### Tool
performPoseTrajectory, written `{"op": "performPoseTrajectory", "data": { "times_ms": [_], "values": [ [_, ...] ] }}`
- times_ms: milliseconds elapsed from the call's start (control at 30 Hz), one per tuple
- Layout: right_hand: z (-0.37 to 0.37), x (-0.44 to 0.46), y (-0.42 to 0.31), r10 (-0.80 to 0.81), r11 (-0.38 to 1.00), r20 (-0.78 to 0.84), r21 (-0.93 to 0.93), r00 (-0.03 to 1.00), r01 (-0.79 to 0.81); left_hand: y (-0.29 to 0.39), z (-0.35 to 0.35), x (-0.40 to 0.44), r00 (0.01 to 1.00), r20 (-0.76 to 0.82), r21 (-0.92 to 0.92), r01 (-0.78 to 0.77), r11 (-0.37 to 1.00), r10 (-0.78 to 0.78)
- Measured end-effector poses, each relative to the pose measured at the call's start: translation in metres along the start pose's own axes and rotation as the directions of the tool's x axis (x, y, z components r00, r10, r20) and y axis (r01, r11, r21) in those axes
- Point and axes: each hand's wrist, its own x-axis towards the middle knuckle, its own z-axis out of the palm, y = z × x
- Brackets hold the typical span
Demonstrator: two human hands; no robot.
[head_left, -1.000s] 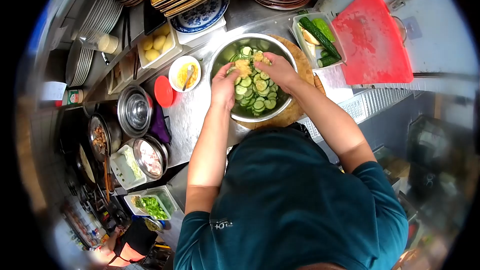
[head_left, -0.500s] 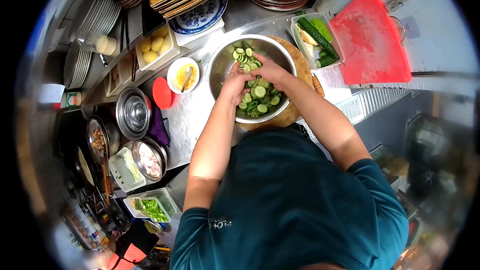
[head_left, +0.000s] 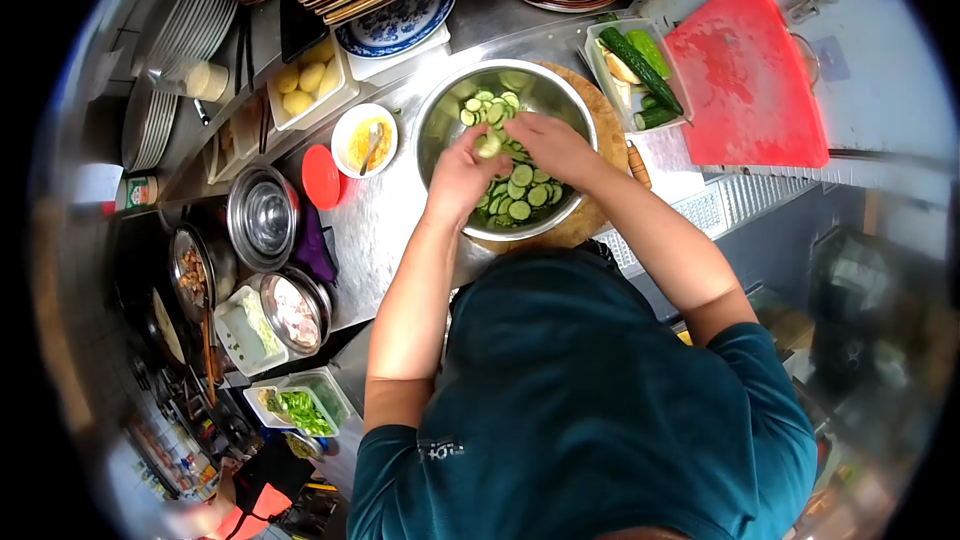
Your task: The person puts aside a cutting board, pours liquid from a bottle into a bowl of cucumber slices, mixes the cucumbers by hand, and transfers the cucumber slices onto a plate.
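Observation:
A large steel mixing bowl (head_left: 432, 120) holds many sliced green cucumber rounds (head_left: 522, 176). Inside it, my left hand (head_left: 466, 172) has its fingers curled around a few cucumber slices on the bowl's left side. My right hand (head_left: 548, 150) reaches in from the right, its fingertips pinched against slices close to the left fingers. Some rounds lie near the far wall of the bowl, others in a heap at the near side. Under the bowl is a round wooden chopping board (head_left: 603, 120).
Left of the bowl stand a white bowl (head_left: 340, 145) of yellow food with a spoon and a red lid (head_left: 322, 177). A container of whole cucumbers (head_left: 640, 65) and a red cutting board (head_left: 740, 80) are at the right. Plates (head_left: 400, 25) and potatoes (head_left: 305, 80) stand behind.
Both hands have moved slightly apart within the bowl, the left one nearer to me. The cucumber slices have shifted, with more rounds showing in the near heap.

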Motion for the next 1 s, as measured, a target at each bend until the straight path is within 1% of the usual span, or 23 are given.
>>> {"op": "performPoseTrajectory", "data": {
  "times_ms": [33, 67, 100, 133, 167, 200, 233, 267, 333, 367, 433, 467, 500, 533, 600, 667, 733, 767, 800, 867, 900, 933, 1000],
  "values": [
    [-0.006, -0.008, -0.006, 0.073, 0.997, 0.016, 0.006, 0.997, -0.073, 0.003, 0.002, -0.005, 0.999, 0.052, 0.065, -0.007, 0.998, 0.003],
    [-0.006, -0.010, 0.004, 0.149, 0.986, -0.039, 0.085, 0.988, -0.146, 0.003, 0.002, -0.007, 0.994, 0.105, 0.131, -0.015, 0.991, 0.002],
    [-0.003, -0.011, 0.020, 0.232, 0.962, -0.089, 0.170, 0.969, -0.214, -0.004, -0.010, -0.002, 0.968, 0.231, 0.245, 0.035, 0.969, -0.093],
    [-0.003, -0.016, 0.001, 0.316, 0.926, -0.135, 0.258, 0.939, -0.275, -0.005, -0.009, -0.004, 0.992, 0.113, 0.179, 0.044, 0.983, -0.065],
    [-0.010, -0.027, -0.018, 0.494, 0.769, -0.036, 0.486, 0.869, -0.417, -0.005, -0.006, -0.009, 0.999, -0.007, 0.112, 0.042, 0.993, -0.042],
    [-0.009, -0.028, -0.024, 0.528, 0.712, -0.034, 0.562, 0.848, -0.421, -0.004, -0.003, -0.012, 0.992, -0.126, 0.046, 0.033, 0.998, -0.027],
    [-0.008, -0.029, -0.027, 0.562, 0.651, -0.031, 0.633, 0.827, -0.419, 0.010, 0.002, -0.016, 0.959, -0.259, -0.052, 0.109, 0.993, -0.119],
    [-0.007, -0.029, -0.028, 0.593, 0.585, -0.024, 0.700, 0.805, -0.410, 0.026, 0.008, -0.022, 0.909, -0.321, -0.205, 0.206, 0.957, -0.265],
    [-0.008, -0.020, -0.024, 0.616, 0.475, 0.174, 0.697, 0.769, -0.538, 0.016, 0.002, -0.009, 0.890, -0.252, -0.334, 0.287, 0.897, -0.379],
    [-0.009, -0.012, -0.020, 0.613, 0.423, 0.270, 0.682, 0.742, -0.597, 0.009, 0.001, 0.001, 0.879, -0.233, -0.340, 0.327, 0.882, -0.416],
    [0.002, 0.001, 0.002, 0.526, 0.449, 0.333, 0.672, 0.782, -0.588, -0.004, 0.002, 0.019, 0.854, -0.197, -0.352, 0.398, 0.848, -0.482],
    [0.007, 0.007, 0.014, 0.480, 0.464, 0.364, 0.666, 0.798, -0.584, -0.012, 0.001, 0.024, 0.891, -0.142, -0.387, 0.351, 0.853, -0.431],
    [0.001, -0.002, -0.014, 0.522, 0.528, 0.289, 0.630, 0.803, -0.570, -0.021, -0.001, 0.028, 0.923, -0.091, -0.423, 0.305, 0.853, -0.375],
    [0.005, 0.000, -0.008, 0.511, 0.598, 0.239, 0.591, 0.825, -0.541, -0.032, -0.003, 0.033, 0.947, -0.039, -0.459, 0.266, 0.848, -0.318],
    [0.011, 0.004, 0.000, 0.483, 0.719, 0.136, 0.502, 0.865, -0.481, -0.038, -0.013, 0.040, 0.961, 0.012, -0.425, 0.255, 0.868, -0.276],
    [0.006, -0.001, -0.004, 0.334, 0.838, 0.147, 0.406, 0.931, -0.365, -0.031, -0.019, 0.036, 0.971, 0.083, -0.414, 0.239, 0.878, -0.225],
    [-0.003, -0.008, -0.025, 0.175, 0.926, 0.182, 0.303, 0.968, -0.224, -0.006, -0.011, 0.021, 0.974, 0.004, -0.386, 0.212, 0.898, -0.228],
    [-0.004, -0.009, -0.029, 0.173, 0.910, 0.160, 0.352, 0.972, -0.220, -0.012, -0.013, 0.022, 0.974, -0.089, -0.356, 0.166, 0.919, -0.210],
    [-0.006, -0.003, -0.023, 0.174, 0.917, 0.075, 0.351, 0.982, -0.189, -0.016, -0.016, 0.026, 0.967, -0.179, -0.318, 0.119, 0.940, -0.183],
    [-0.008, 0.022, 0.012, 0.173, 0.933, -0.093, 0.336, 0.981, -0.133, -0.017, -0.011, 0.030, 0.915, -0.393, -0.307, -0.038, 0.951, -0.091],
    [0.002, 0.043, 0.050, 0.180, 0.965, -0.280, 0.234, 0.943, -0.115, -0.017, -0.007, 0.032, 0.869, -0.493, -0.289, -0.114, 0.950, -0.045],
    [0.004, 0.043, 0.049, 0.306, 0.910, -0.193, 0.346, 0.932, -0.227, -0.009, -0.003, 0.030, 0.878, -0.447, -0.327, 0.016, 0.945, -0.170],
    [0.016, 0.048, 0.043, 0.509, 0.731, 0.021, 0.518, 0.860, -0.445, 0.009, 0.003, 0.030, 0.845, -0.345, -0.384, 0.271, 0.883, -0.409]
  ]
}}
